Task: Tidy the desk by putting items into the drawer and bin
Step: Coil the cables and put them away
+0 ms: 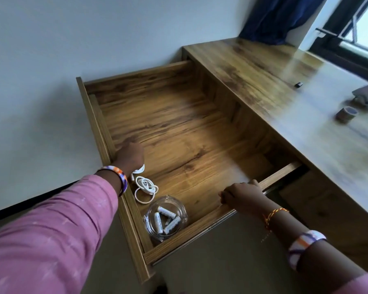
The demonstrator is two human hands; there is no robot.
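Note:
The wooden drawer (200, 115) stands pulled wide out of the desk (285, 85). Inside, near its front left corner, lie a coiled white cable (146, 188) and a clear glass jar (166, 217) holding several white batteries. My left hand (129, 154) reaches down into the drawer beside the left wall, its fingers curled over a white piece at the cable's end. My right hand (242, 195) grips the drawer's front edge. On the desk at the right sit a roll of tape (346, 114), a crumpled paper (366, 95) and a small black object (299, 84).
A white wall runs behind the drawer on the left. A blue curtain (278, 15) and a dark window frame (348, 43) stand at the desk's far end. Grey floor lies below the drawer.

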